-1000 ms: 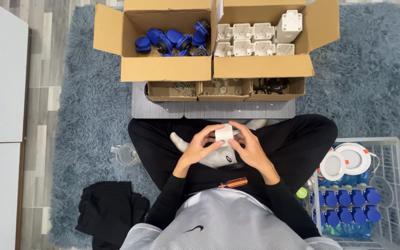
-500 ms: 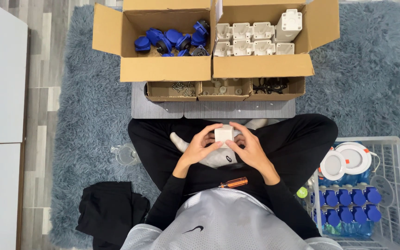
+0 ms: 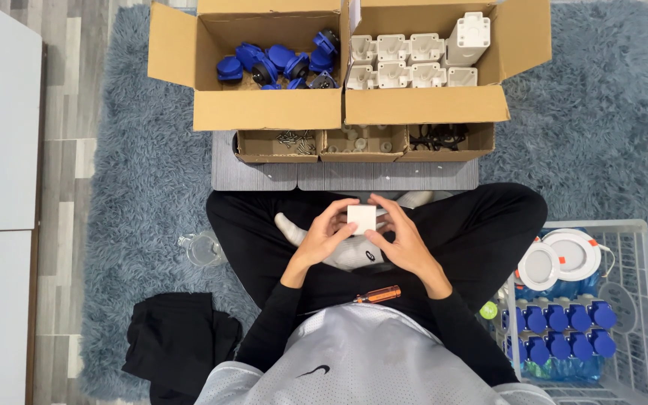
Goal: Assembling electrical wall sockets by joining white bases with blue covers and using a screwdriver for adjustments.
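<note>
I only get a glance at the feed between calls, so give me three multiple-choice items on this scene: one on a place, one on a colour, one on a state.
1. Where does the orange-handled screwdriver lie?
A. On the person's lap
B. In the white wire basket
C. In the left cardboard box

2. What colour are the parts in the left cardboard box?
A. White
B. Blue
C. Black

3. How is the small white block held?
A. Resting alone on the rug
B. In the left hand only
C. Between both hands

Answers:
1. A: the screwdriver lies across the dark trousers, just below the hands.
2. B: blue parts are heaped in that box; the white ones sit in the right cardboard box.
3. C: fingers of the left hand and the right hand close on the block from either side.
</note>
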